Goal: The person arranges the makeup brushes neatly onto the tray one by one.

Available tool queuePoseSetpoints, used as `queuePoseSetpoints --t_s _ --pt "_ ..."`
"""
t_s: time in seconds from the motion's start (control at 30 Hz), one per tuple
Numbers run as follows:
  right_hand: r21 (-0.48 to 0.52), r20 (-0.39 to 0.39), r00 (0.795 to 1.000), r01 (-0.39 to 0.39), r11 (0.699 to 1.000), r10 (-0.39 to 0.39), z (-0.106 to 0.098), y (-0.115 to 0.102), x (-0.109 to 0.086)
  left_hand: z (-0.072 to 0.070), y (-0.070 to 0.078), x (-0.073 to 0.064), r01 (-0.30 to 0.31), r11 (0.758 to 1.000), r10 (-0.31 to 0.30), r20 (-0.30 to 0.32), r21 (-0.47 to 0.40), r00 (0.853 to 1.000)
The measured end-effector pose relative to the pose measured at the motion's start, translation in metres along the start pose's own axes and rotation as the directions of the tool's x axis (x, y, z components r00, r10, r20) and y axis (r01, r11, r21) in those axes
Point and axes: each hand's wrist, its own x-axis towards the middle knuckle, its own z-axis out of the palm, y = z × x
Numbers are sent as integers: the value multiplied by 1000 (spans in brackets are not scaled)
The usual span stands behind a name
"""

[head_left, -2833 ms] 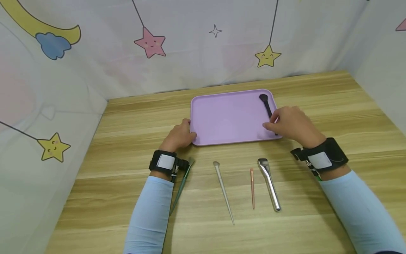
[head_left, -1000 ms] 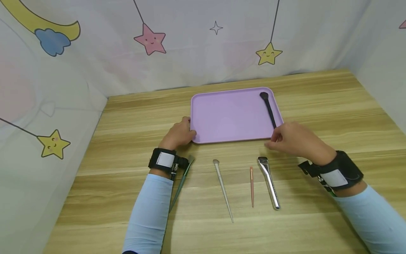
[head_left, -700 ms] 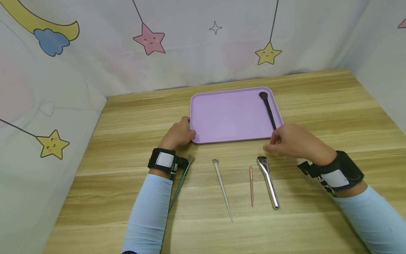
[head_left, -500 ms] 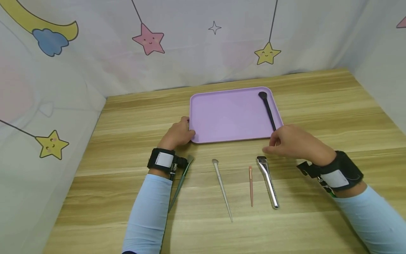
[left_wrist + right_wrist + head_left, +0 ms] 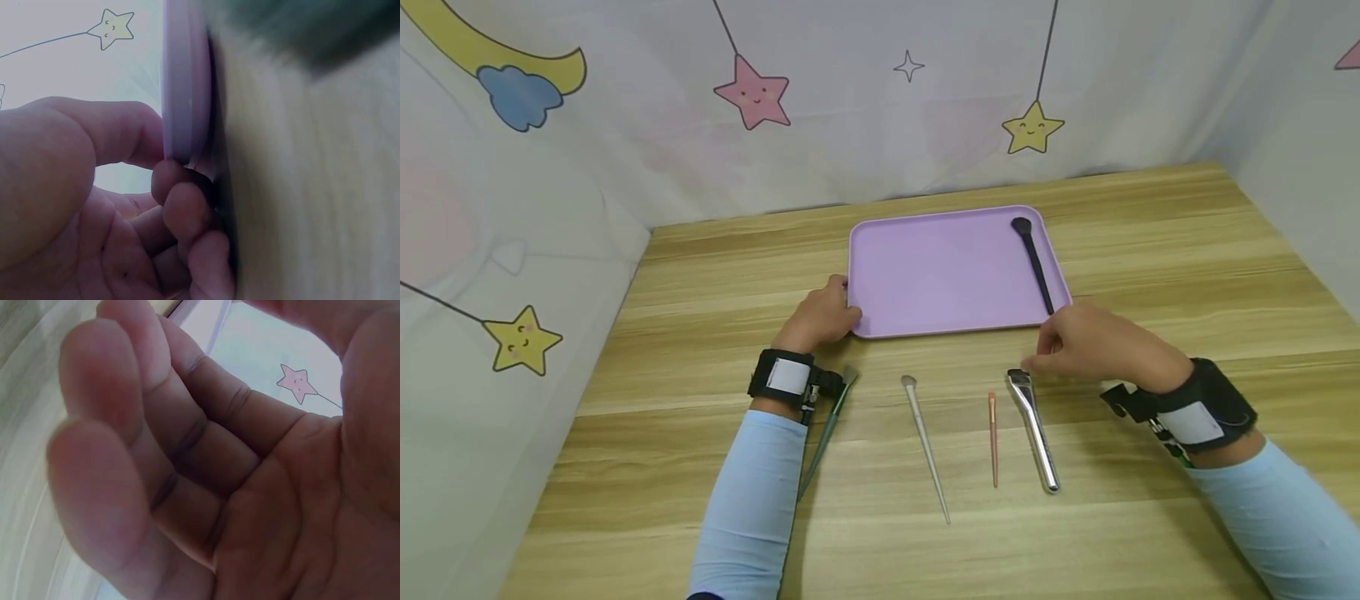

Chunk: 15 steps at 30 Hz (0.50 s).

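Observation:
My left hand [image 5: 822, 318] grips the near-left corner of a lilac tray [image 5: 947, 275], thumb over the rim and fingers curled beneath, as the left wrist view shows. Inside the tray, along its right side, lies a black makeup brush [image 5: 1033, 262]. My right hand [image 5: 1086, 343] is just below the tray's near-right corner, its fingers loosely bent. Its fingertips are beside the dark head of a silver makeup brush [image 5: 1036, 433] on the table; whether they touch it I cannot tell. In the right wrist view the palm [image 5: 269, 506] holds nothing.
On the wooden table [image 5: 700, 467] lie a short pink brush [image 5: 994, 442], a slim grey brush [image 5: 927, 450] and a green brush [image 5: 829, 437], the latter partly under my left forearm. A white curtain [image 5: 850, 158] printed with stars stands behind the table.
My right hand has moved from the black brush, past the tray's near-right corner, down to the silver brush's head. The black handle's end is now uncovered. My left hand stays on the tray.

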Motion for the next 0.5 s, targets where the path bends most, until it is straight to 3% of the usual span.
queuePoseSetpoints --t_s 0.5 --pt "5 78 997 -27 1000 27 3 -4 -3 -1 2 0 10 1000 -10 11 1 1000"
